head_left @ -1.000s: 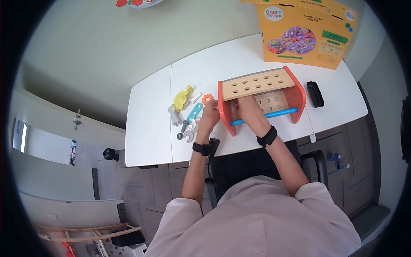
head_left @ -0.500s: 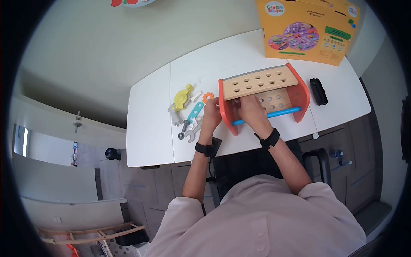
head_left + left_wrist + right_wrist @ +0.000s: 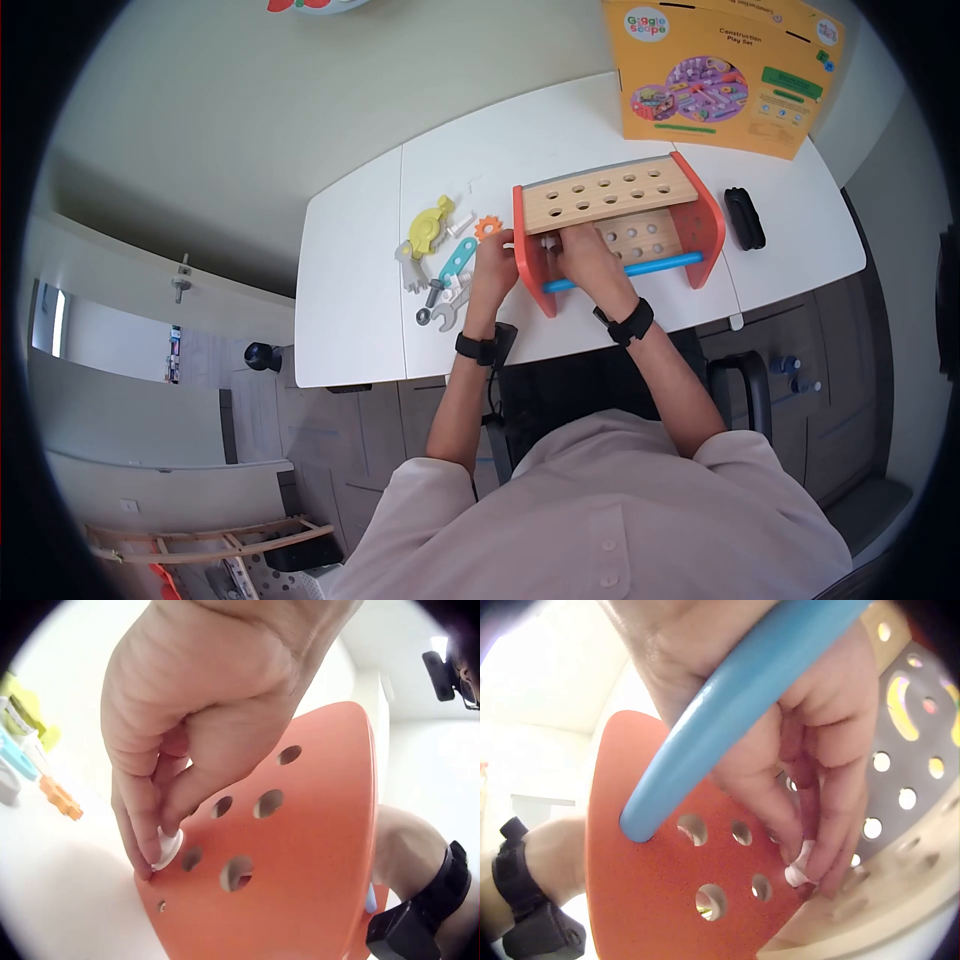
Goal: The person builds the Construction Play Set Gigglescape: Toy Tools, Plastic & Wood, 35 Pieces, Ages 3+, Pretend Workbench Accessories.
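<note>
- Currently, pinches with the left hand (image 3: 195, 712) a white cap (image 3: 169, 849), thumb and fingers drawn in to its width, against the outer face of the orange-red side panel (image 3: 315, 825), near a lower corner.
- Pinches with the right hand (image 3: 840, 750) a small white piece (image 3: 799, 868) at the panel's inner face; impossible to tell if joined through a hole with the cap.
- Could drop the inner piece onto the lower board (image 3: 900, 907), if loosening the right fingers too early.
- Could seat the cap crookedly, if pressing out of line with the hole.
- Leaves little room for turning the right wrist, between the top board (image 3: 620, 190) and the blue rod (image 3: 735, 712); may bump the rod.
- Might shift the panel across the table (image 3: 350, 300), if pushing harder from the left, and nudge the black case (image 3: 743, 218) to the right.
- Risks brushing away the orange gear (image 3: 488, 228), just beside the left fingers.
</note>
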Demonstrator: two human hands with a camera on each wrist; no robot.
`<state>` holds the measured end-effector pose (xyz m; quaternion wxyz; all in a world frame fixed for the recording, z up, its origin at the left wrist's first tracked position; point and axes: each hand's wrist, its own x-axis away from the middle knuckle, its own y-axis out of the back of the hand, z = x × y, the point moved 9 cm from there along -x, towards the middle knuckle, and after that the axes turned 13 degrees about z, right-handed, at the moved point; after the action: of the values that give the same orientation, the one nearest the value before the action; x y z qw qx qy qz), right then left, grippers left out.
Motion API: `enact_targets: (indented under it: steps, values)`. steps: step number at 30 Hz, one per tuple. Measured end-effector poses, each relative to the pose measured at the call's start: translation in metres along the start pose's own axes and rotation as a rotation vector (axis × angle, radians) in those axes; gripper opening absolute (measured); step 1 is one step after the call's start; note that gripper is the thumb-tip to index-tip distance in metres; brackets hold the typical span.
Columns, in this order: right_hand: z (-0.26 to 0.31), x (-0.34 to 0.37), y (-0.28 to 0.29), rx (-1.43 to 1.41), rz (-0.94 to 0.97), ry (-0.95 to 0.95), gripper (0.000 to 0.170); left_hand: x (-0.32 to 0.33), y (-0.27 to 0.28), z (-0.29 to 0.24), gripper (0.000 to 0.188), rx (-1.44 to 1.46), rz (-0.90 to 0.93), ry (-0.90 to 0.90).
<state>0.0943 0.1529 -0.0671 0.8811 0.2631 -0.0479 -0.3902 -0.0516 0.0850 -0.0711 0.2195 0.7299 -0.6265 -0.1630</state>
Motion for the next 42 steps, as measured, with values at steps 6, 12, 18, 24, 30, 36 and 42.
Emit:
enact_targets:
  steps: [6, 12, 18, 24, 30, 36, 42]
  values:
    - [-0.007, -0.009, -0.008, 0.076, 0.025, 0.084, 0.033, -0.003, 0.003, 0.006, 0.024, -0.188, -0.002, -0.071]
    - [-0.005, -0.012, -0.008, 0.039, 0.04, 0.104, 0.035, 0.005, 0.004, 0.003, 0.026, 0.03, -0.024, 0.037]
    - [-0.018, -0.018, -0.026, 0.181, 0.171, 0.043, 0.032, 0.005, 0.007, 0.004, 0.021, 0.21, -0.157, -0.034]
    - [0.005, -0.005, -0.011, 0.293, 0.047, 0.138, 0.027, 0.006, 0.009, 0.002, 0.016, -0.005, -0.103, 0.039]
    - [0.019, 0.001, -0.003, 0.235, 0.125, 0.039, 0.017, 0.005, 0.011, 0.004, 0.019, 0.011, -0.069, 0.021]
    - [0.021, 0.006, 0.004, 0.222, -0.014, 0.103, 0.016, -0.008, 0.024, 0.03, 0.021, -0.018, -0.15, -0.041]
    - [0.02, 0.002, -0.005, 0.276, 0.091, 0.113, 0.02, -0.004, 0.005, 0.008, 0.018, 0.017, 0.027, -0.065]
